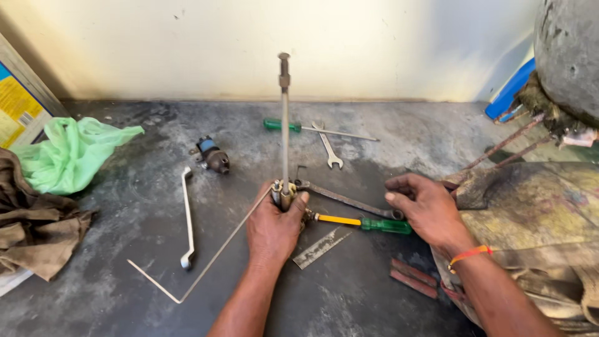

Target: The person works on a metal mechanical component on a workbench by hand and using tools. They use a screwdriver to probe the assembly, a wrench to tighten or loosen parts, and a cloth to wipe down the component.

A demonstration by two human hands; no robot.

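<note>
Left hand [272, 228] is gripping the base of an upright metal rod [284, 125] on the concrete floor [112, 274], fingers closed around its spring fitting. Right hand [424, 206] is hovering half-curled and empty just over the green-handled screwdriver [368, 223]. Ring spanner [187, 218] and bent wire [206, 265] are lying left, open floor showing beyond; wall edge is running behind.
</note>
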